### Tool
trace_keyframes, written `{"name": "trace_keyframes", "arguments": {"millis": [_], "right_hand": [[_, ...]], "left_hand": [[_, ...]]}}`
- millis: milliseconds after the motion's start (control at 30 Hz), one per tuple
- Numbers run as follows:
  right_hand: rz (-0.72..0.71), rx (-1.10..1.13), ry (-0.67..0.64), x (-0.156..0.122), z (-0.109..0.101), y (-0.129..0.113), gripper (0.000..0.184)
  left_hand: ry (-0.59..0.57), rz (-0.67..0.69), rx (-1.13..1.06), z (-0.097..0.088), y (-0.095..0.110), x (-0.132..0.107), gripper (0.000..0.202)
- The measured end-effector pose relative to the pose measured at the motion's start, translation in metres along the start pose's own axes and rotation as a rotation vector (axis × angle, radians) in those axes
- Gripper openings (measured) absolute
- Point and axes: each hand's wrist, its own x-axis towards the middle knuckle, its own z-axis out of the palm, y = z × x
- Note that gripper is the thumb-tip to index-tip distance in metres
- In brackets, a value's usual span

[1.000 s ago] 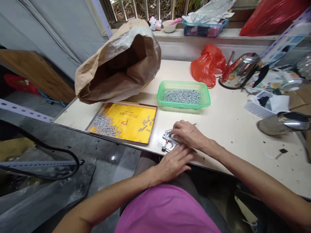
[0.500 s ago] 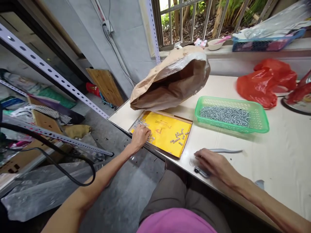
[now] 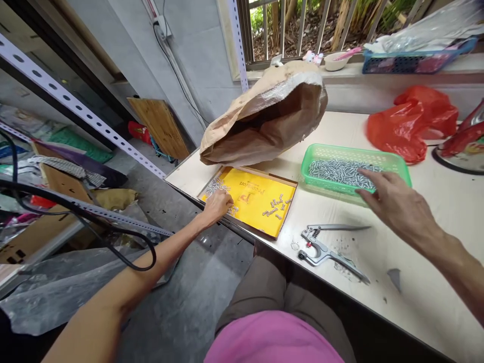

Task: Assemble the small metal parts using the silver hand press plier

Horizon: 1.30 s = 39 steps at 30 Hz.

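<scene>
Your left hand (image 3: 217, 204) and your right hand (image 3: 403, 206) were bare, and so were your left forearm (image 3: 162, 249) and your right forearm (image 3: 459, 264) behind them. Each forearm was slim at the wrist, and the left one broadened toward the elbow. Low between the two hands, on the side nearest you, you wore a bright pink top (image 3: 276, 340), leaning toward magenta; its outline made a broad, smooth curve, and faint folds marked the cloth. Beyond that curve, closer to the hands, your trousers (image 3: 255, 290) showed in a dull grey-brown, with soft creases over the thighs and a dark strip between the legs.
</scene>
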Motion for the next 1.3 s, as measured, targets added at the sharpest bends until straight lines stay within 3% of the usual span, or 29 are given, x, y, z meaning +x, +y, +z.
{"name": "trace_keyframes", "arguments": {"millis": [133,267,333,433,567,700,1000,1300], "right_hand": [[-0.103,0.157,-0.141,-0.068,0.011,-0.027,0.042],[-0.042,0.180,-0.320,-0.117,0.020,-0.043,0.038],[-0.002,0.154,-0.388,-0.127,0.023,-0.046,0.037],[0.046,0.072,-0.431,-0.129,0.027,-0.049,0.035],[0.063,-0.014,-0.462,-0.124,0.026,-0.053,0.031],[0.044,-0.021,-0.459,-0.124,0.023,-0.054,0.030],[0.051,0.001,-0.495,-0.122,0.019,-0.054,0.030],[0.032,-0.013,-0.515,-0.120,0.017,-0.055,0.025]], "left_hand": [[0.077,0.014,-0.062,-0.008,0.008,-0.005,0.020],[0.125,0.027,-0.402,-0.019,0.057,-0.018,0.018],[0.043,0.032,-0.668,-0.018,0.095,-0.028,0.018],[-0.198,0.018,-0.976,-0.006,0.150,-0.039,0.017],[-0.438,-0.066,-1.080,0.020,0.195,-0.035,0.013],[-0.527,-0.145,-0.994,0.029,0.206,-0.024,0.017],[-0.611,-0.260,-0.918,0.020,0.212,-0.022,0.024],[-0.722,-0.267,-0.841,0.023,0.207,-0.013,0.020]]}}
